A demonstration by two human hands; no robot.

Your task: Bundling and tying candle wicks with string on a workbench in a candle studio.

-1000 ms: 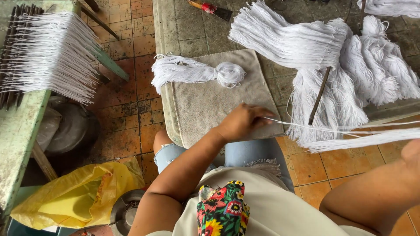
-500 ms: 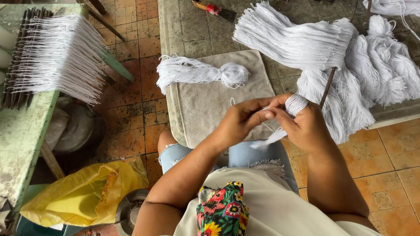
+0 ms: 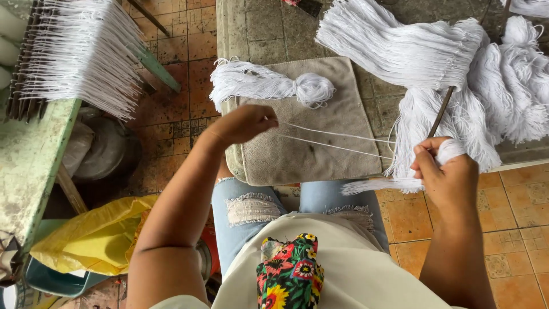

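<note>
My left hand (image 3: 243,123) pinches two thin white strands (image 3: 337,141) and holds them taut over a grey cloth (image 3: 309,154). My right hand (image 3: 446,171) grips a bundle of white yarn (image 3: 394,184) at the other end of the strands, beside a thin brown stick (image 3: 441,114). A tied white yarn tassel (image 3: 269,84) lies on the cloth's far edge, apart from both hands. Large piles of white yarn (image 3: 434,51) lie on the concrete bench behind my right hand.
A green wooden frame (image 3: 34,149) hung with white strands (image 3: 80,51) stands at the left. Below it sit a yellow plastic bag (image 3: 86,234) and a dark pot (image 3: 106,151) on the orange tiled floor (image 3: 177,114). The bench edge (image 3: 229,34) runs past my knees.
My hands were together at the yarn bundle. Now my left hand has drawn leftwards, pulling two strands out taut, while my right hand stays on the bundle.
</note>
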